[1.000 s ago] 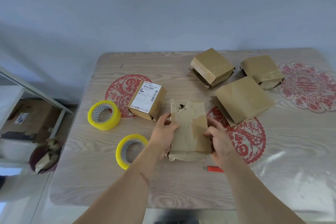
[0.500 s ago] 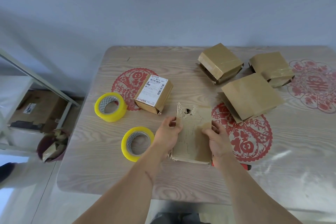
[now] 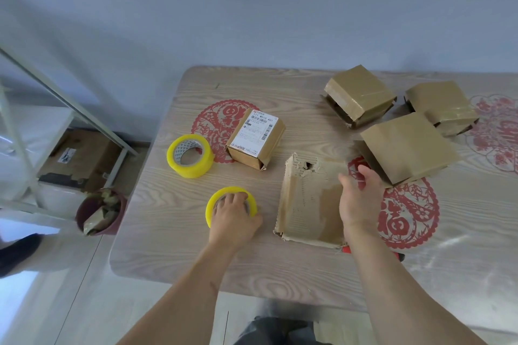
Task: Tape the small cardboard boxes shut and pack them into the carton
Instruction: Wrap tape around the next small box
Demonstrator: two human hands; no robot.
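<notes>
A flat, torn cardboard box [image 3: 308,202] lies on the wooden table [image 3: 280,272] in front of me. My right hand [image 3: 358,199] hangs over its right edge with relaxed fingers and holds nothing. My left hand [image 3: 232,218] grips the near yellow tape roll [image 3: 224,193], with fingers curled into its core. A second yellow tape roll [image 3: 190,155] lies further back on the left. Beside that roll stands a small labelled box [image 3: 256,137]. Three brown taped boxes [image 3: 360,94] [image 3: 440,101] [image 3: 406,145] sit at the back right.
A red-handled tool [image 3: 347,250] peeks out under my right wrist. Red paper-cut decorations [image 3: 406,218] lie on the table. On the floor to the left are a metal shelf frame [image 3: 70,109], a cardboard carton [image 3: 81,159] and a dark bin [image 3: 101,211] of scraps.
My left hand let go of the torn box and moved left onto the near tape roll. My right hand lifted off the box's edge. The view shifted left.
</notes>
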